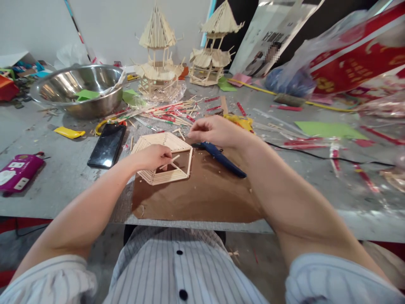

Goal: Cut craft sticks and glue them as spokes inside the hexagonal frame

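Observation:
A flat, many-sided frame of wooden sticks (171,176) lies partly on a brown board (202,198). Over its open middle, my left hand (155,157) is closed in a pinch on a short wooden stick (174,159). My right hand (210,130) hovers at the frame's far right side, fingers curled together; whatever is between them is hidden. Just below that hand rests a blue-handled tool (223,159), its dark tip pointing toward the frame. A few short stick pieces (179,133) lie beyond the frame's far edge.
Behind stand two stick-built pagoda models (158,63). To the left are a steel bowl (101,101), a phone (107,145), a yellow cutter (69,133) and a purple packet (20,173). Loose sticks in red wrappers (171,112) and a black cable (316,152) cross the table.

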`<state>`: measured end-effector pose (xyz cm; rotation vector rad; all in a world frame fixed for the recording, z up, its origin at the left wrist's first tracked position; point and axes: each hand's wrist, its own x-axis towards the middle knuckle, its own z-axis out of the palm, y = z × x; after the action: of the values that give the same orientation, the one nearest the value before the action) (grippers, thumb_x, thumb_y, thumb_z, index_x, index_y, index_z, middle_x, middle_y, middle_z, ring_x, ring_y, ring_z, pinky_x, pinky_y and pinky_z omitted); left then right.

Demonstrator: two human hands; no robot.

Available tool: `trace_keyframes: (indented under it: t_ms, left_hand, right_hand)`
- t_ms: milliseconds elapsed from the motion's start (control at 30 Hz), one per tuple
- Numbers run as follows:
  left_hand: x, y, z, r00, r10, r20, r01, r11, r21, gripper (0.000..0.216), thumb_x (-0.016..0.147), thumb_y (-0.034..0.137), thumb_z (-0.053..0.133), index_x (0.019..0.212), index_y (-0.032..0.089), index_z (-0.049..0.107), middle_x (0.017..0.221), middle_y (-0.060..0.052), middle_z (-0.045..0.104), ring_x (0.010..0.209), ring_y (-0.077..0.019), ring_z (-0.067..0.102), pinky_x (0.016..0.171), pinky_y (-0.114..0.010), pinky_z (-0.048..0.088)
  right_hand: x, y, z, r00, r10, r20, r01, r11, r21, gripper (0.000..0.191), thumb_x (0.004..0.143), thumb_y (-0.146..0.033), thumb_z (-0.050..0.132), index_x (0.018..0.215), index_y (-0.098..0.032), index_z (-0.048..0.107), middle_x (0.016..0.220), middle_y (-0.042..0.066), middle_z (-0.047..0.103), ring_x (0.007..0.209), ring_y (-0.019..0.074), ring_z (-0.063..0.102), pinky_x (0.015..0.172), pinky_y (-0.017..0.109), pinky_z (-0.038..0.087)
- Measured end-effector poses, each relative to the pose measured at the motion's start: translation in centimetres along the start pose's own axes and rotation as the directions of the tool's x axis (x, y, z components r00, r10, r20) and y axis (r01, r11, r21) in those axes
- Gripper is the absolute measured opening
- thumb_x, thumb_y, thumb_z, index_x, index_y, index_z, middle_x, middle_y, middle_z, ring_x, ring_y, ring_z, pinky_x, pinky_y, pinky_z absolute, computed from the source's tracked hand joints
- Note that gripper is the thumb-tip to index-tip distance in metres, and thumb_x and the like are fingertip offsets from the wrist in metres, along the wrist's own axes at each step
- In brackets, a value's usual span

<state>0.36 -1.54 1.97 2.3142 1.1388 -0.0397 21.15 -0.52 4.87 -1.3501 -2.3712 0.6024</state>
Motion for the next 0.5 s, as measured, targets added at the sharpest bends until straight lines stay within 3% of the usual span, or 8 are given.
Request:
trace_keyframes:
  t_ms: [100, 200, 333, 500]
  left_hand:
    - [0.0, 0.2, 0.1, 0.993, 0.039, -0.114, -0.047, 0.997, -0.061, 0.020, 0.076, 0.030, 0.042, 0.074, 0.014, 0.055, 0.068, -0.001, 0.063, 0.059, -0.0086, 0.051, 0.055, -0.019, 0.034]
    - [0.0, 0.3, 0.5, 0.967, 0.052, -0.249, -0.077, 0.993, -0.093, 0.019, 0.075, 0.030, 0.044, 0.075, 0.015, 0.055, 0.068, -0.001, 0.060, 0.058, -0.0086, 0.051, 0.053, -0.020, 0.034]
    - [0.1, 0.3, 1.0, 0.951, -0.007, -0.310, -0.063, 0.975, -0.213, 0.022, 0.076, 0.031, 0.044, 0.085, 0.014, 0.055, 0.063, 0.001, 0.055, 0.044, -0.0056, 0.045, 0.046, -0.019, 0.034]
    - [0.3, 0.1, 1.4, 0.931, -0.001, -0.365, -0.110, 0.953, -0.283, 0.023, 0.076, 0.029, 0.047, 0.088, 0.014, 0.058, 0.062, 0.002, 0.054, 0.041, -0.0034, 0.043, 0.045, -0.018, 0.035]
  right_hand:
    - [-1.5, 0.6, -1.6, 0.985, 0.160, -0.056, -0.170, 0.946, -0.276, 0.031, 0.074, -0.045, 0.047, 0.081, -0.018, 0.062, 0.078, 0.005, 0.063, 0.072, 0.0160, 0.055, 0.062, 0.026, 0.036]
    - [-3.5, 1.9, -1.0, 0.928, 0.359, -0.100, -0.352, 0.756, -0.552, 0.040, 0.073, -0.054, 0.043, 0.076, -0.019, 0.062, 0.082, 0.009, 0.064, 0.076, 0.0224, 0.056, 0.059, 0.030, 0.035]
    - [-5.1, 3.8, 1.4, 0.861, 0.507, -0.038, -0.416, 0.659, -0.626, 0.048, 0.072, -0.060, 0.040, 0.087, -0.018, 0.057, 0.092, 0.013, 0.063, 0.083, 0.0283, 0.057, 0.058, 0.033, 0.037]
    - [-5.6, 4.4, 2.7, 0.876, 0.480, -0.049, -0.404, 0.674, -0.619, 0.038, 0.077, -0.049, 0.038, 0.096, -0.018, 0.052, 0.095, 0.012, 0.062, 0.084, 0.0267, 0.058, 0.061, 0.033, 0.038]
